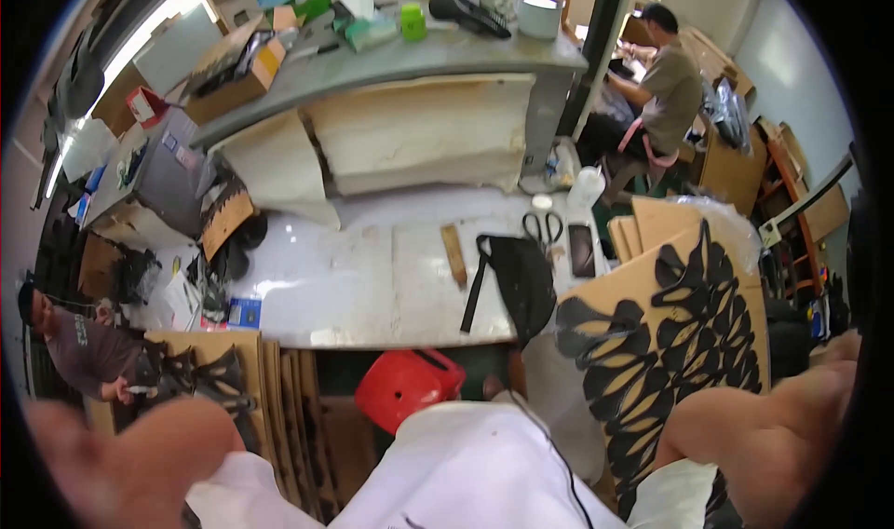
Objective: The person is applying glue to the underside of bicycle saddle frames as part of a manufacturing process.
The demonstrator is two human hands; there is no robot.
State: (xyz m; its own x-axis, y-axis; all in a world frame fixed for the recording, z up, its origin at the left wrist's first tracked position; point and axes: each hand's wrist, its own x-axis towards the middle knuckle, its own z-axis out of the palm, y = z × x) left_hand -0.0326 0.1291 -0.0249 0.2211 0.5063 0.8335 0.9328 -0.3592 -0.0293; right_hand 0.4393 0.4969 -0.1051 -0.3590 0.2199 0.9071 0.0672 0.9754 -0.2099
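Observation:
Both my arms are bent out to the sides. My left hand [60, 445] is a blur at the lower left rim, its fingers smeared. Beside that arm stand upright cardboard sheets [270, 380], with black cut pieces [219, 371] on them. My right hand [835, 366] is at the right rim, also blurred, and what it may hold does not show. Next to my right arm, a tilted cardboard board [582, 296] carries several black petal-shaped pieces [694, 282]. A red plastic stool [405, 389] is just in front of my white shirt.
On the white table [345, 278] ahead lie a black bag [517, 282], scissors [542, 226], a dark phone [582, 250] and a worn wooden block [453, 254]. A grey bench [419, 59] stands behind. One person [666, 87] sits far right, another [79, 343] at left.

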